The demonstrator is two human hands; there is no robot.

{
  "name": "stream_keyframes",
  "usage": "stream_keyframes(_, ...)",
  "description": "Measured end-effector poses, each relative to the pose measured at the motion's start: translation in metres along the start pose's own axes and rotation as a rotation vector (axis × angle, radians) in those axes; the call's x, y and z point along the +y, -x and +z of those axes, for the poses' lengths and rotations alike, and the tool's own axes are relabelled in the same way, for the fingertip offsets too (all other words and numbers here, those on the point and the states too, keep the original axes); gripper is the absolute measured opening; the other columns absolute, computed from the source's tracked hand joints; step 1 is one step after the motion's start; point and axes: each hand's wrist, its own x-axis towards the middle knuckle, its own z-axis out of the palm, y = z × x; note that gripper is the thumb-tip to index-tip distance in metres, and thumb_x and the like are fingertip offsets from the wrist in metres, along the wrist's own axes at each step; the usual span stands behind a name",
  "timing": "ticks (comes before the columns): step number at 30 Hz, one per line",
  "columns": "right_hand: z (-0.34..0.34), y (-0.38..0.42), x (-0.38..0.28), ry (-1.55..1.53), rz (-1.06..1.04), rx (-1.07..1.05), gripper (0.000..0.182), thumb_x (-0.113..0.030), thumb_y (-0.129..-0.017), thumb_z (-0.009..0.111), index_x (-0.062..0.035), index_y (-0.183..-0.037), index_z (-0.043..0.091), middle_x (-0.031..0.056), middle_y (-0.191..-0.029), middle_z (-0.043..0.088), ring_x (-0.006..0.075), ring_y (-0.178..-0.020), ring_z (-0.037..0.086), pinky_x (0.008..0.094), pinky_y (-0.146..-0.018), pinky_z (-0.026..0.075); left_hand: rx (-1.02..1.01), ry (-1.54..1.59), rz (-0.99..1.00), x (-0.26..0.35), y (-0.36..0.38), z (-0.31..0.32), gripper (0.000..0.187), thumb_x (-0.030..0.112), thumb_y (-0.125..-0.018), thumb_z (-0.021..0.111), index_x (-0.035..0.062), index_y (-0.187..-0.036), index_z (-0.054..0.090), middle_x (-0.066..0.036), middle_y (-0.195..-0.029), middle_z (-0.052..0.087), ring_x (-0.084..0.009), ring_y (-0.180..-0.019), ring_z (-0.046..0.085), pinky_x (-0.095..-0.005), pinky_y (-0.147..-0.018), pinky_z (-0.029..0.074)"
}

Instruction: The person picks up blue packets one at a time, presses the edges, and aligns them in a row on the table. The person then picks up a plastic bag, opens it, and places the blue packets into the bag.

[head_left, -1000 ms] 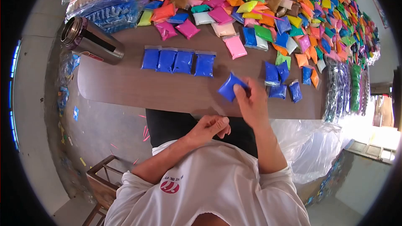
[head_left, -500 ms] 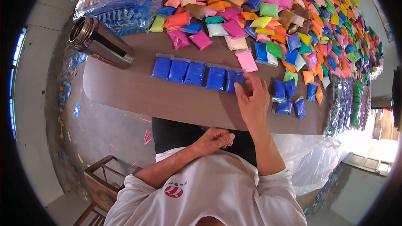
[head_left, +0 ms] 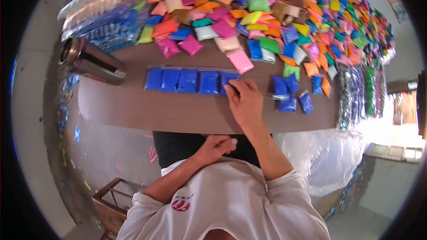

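Several small clear bags filled with blue stuff lie side by side in a row (head_left: 187, 81) on the brown table. At the right end of that row is one blue packet (head_left: 226, 81), its right part covered by my fingers. My right hand (head_left: 245, 103) has thumb and fingertips closed on this packet's right edge. Down at my lap, below the table edge, my left hand (head_left: 216, 148) rests with its fingers curled in, and nothing shows in it. To the right of my right hand sits a loose cluster of blue packets (head_left: 287, 104).
A steel flask (head_left: 95, 62) leans at the table's left side. A large heap of coloured packets (head_left: 267, 6) covers the back. Plastic-wrapped strips lie at the far left (head_left: 106, 26) and far right (head_left: 351, 98). A wooden stool (head_left: 106, 204) stands on the floor.
The whole view has shifted, so the table's contents appear further left. My right thumb and fingers have drawn together on the end packet. My left hand stays curled at my lap.
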Motion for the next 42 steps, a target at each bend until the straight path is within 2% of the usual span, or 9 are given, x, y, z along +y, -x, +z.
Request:
stream_keyframes(5, -0.048, 0.016, 0.019, 0.127, 0.042, 0.169, 0.015, -0.017, -0.081, 0.072, -0.0069, -0.091, 0.066, 0.0100, -0.081, 0.063, 0.0295, -0.073, 0.062, 0.0389, -0.063, 0.050, -0.003, 0.049, -0.069, -0.008, 0.011, -0.009, 0.032, 0.027, -0.097, 0.057, 0.0017, -0.079, 0.063, -0.002, -0.069, 0.057, -0.0094, -0.074, 0.054, -0.0262, -0.071, 0.044)
stream_keyframes(8, -0.086, 0.005, 0.033, 0.461, 0.083, 0.225, 0.021, -0.023, -0.081, 0.072, -0.0064, -0.091, 0.066, 0.0104, -0.083, 0.064, 0.0314, -0.079, 0.060, 0.0412, -0.069, 0.048, -0.016, 0.046, -0.082, -0.017, 0.009, -0.009, 0.031, 0.027, -0.097, 0.057, 0.0026, -0.078, 0.063, -0.002, -0.069, 0.057, -0.0115, -0.078, 0.055, -0.0280, -0.073, 0.044)
stream_keyframes(14, -0.093, -0.002, 0.043, 0.684, 0.161, -0.002, 0.039, -0.026, -0.072, 0.078, -0.0062, -0.104, 0.066, 0.0116, -0.094, 0.066, 0.0329, -0.092, 0.057, 0.0421, -0.082, 0.045, -0.058, 0.060, -0.062, 0.005, 0.002, 0.003, 0.032, 0.029, -0.097, 0.057, 0.0035, -0.077, 0.063, -0.002, -0.070, 0.057, -0.0144, -0.083, 0.057, -0.0298, -0.076, 0.045)
stream_keyframes(17, -0.091, 0.000, 0.045, 0.512, 0.112, 0.035, 0.046, -0.017, -0.068, 0.076, -0.0061, -0.111, 0.062, 0.0112, -0.098, 0.065, 0.0319, -0.094, 0.056, 0.0411, -0.084, 0.045, -0.051, 0.105, -0.028, 0.002, 0.003, 0.004, 0.033, 0.030, -0.097, 0.057, 0.0039, -0.077, 0.062, -0.002, -0.070, 0.058, -0.0146, -0.082, 0.057, -0.0302, -0.075, 0.045)
stream_keyframes(25, -0.101, 0.035, 0.014, 0.028, -0.145, -0.359, 0.051, -0.006, -0.061, 0.068, -0.0076, -0.111, 0.060, 0.0099, -0.103, 0.063, 0.0317, -0.098, 0.055, 0.0419, -0.091, 0.044, -0.087, 0.286, -0.086, 0.006, 0.011, 0.001, 0.057, 0.055, -0.097, 0.041, 0.0052, -0.075, 0.059, -0.006, -0.079, 0.058, -0.0144, -0.079, 0.054, -0.0297, -0.071, 0.044)
stream_keyframes(31, -0.095, 0.060, 0.003, -0.074, -0.263, -0.604, 0.052, -0.006, -0.061, 0.067, -0.0079, -0.112, 0.061, 0.0091, -0.105, 0.062, 0.0287, -0.106, 0.051, 0.0425, -0.099, 0.039, -0.180, 0.213, -0.041, 0.012, 0.005, 0.006, 0.065, 0.064, -0.094, 0.038, 0.0035, -0.096, 0.061, -0.006, -0.096, 0.059, -0.0133, -0.080, 0.052, -0.0310, -0.075, 0.044)
stream_keyframes(35, -0.099, 0.058, -0.005, -0.205, -0.134, -0.489, 0.048, -0.005, -0.065, 0.071, -0.0075, -0.112, 0.062, 0.0113, -0.103, 0.063, 0.0261, -0.100, 0.057, 0.0382, -0.090, 0.047, -0.131, 0.120, -0.054, 0.015, 0.003, 0.008, 0.059, 0.060, -0.094, 0.045, 0.0028, -0.097, 0.061, -0.005, -0.091, 0.060, -0.0119, -0.077, 0.054, -0.0285, -0.074, 0.044)
stream_keyframes(38, -0.100, 0.075, -0.002, -0.306, 0.286, -0.192, 0.038, -0.007, -0.076, 0.074, -0.0024, -0.111, 0.061, 0.0116, -0.097, 0.065, 0.0193, -0.087, 0.063, 0.0319, -0.076, 0.052, -0.158, 0.121, 0.003, 0.023, 0.002, 0.003, 0.055, 0.056, -0.094, 0.047, 0.0030, -0.097, 0.061, -0.005, -0.087, 0.060, -0.0118, -0.075, 0.055, -0.0276, -0.073, 0.043)
stream_keyframes(42, -0.100, 0.100, 0.011, -0.804, 0.603, -0.340, 0.029, -0.012, -0.090, 0.067, 0.0092, -0.107, 0.059, 0.0077, -0.085, 0.064, 0.0135, -0.070, 0.063, 0.0275, -0.064, 0.052, -0.188, 0.103, -0.003, 0.018, 0.004, 0.004, 0.053, 0.054, -0.095, 0.047, 0.0036, -0.101, 0.061, -0.004, -0.087, 0.060, -0.0114, -0.075, 0.055, -0.0273, -0.071, 0.044)
